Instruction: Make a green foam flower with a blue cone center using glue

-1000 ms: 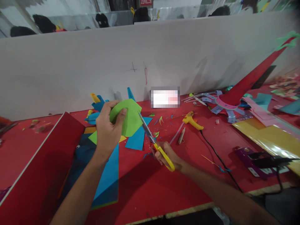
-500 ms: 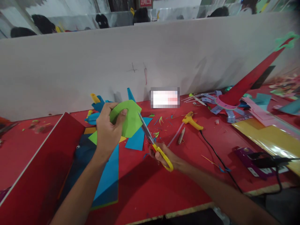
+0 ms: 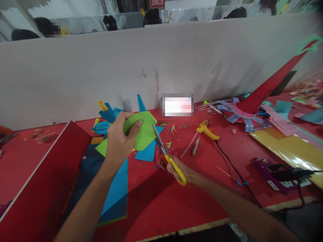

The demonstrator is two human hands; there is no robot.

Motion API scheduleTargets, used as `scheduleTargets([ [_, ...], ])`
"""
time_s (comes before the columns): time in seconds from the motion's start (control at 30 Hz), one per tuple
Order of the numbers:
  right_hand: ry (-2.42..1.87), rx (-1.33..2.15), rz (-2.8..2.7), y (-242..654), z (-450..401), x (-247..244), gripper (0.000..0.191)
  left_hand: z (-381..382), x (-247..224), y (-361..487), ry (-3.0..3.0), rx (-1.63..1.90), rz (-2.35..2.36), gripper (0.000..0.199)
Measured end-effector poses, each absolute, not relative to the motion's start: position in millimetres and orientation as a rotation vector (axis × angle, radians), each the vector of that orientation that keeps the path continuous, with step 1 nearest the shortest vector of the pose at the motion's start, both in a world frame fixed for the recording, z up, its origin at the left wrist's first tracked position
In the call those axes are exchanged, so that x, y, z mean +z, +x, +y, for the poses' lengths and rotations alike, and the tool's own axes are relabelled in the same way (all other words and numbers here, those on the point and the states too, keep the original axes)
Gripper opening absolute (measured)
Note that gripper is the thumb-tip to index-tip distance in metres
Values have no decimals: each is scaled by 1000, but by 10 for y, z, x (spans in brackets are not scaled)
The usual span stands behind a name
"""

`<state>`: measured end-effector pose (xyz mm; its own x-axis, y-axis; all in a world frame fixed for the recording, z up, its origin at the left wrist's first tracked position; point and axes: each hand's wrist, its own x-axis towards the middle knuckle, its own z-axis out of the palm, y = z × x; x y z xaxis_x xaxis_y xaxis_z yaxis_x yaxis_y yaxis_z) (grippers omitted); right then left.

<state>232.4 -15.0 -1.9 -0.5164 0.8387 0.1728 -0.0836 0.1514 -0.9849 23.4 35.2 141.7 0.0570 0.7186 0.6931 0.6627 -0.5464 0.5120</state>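
Observation:
My left hand (image 3: 122, 137) pinches a curved piece of green paper (image 3: 146, 129) between thumb and fingers, raised over the table. Around the yellow handles of a pair of scissors (image 3: 175, 168) my right hand (image 3: 171, 164) is closed. The scissors' blades point up and left and meet the right edge of the green paper. Blue paper (image 3: 146, 153) lies behind and below the green piece. Larger blue sheets (image 3: 114, 195) rest on the table beneath my left forearm, with another green corner (image 3: 101, 148) beside my left wrist.
On the red table (image 3: 161, 201) are a yellow glue gun (image 3: 208, 130) with a black cord, a purple power strip (image 3: 272, 176), a gold sheet (image 3: 285, 148) and paper scraps. A red cone (image 3: 272, 80) leans at right. A red panel (image 3: 47, 171) stands at left; a white partition (image 3: 101, 67) runs behind.
My left hand and the green paper have shifted slightly to the right, so the blades now overlap the paper's edge further. My right hand has hardly moved.

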Motion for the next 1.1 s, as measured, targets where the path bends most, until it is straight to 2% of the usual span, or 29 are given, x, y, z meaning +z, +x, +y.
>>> scheduleTargets([
  [0.77,-670,1512,-1564,2350,-107,-161,68,360,1304,323,2091,1483,1461,21],
  [1.1,-655,1503,-1544,2346,-108,-64,70,358,1281,343,2086,1470,1445,22],
])
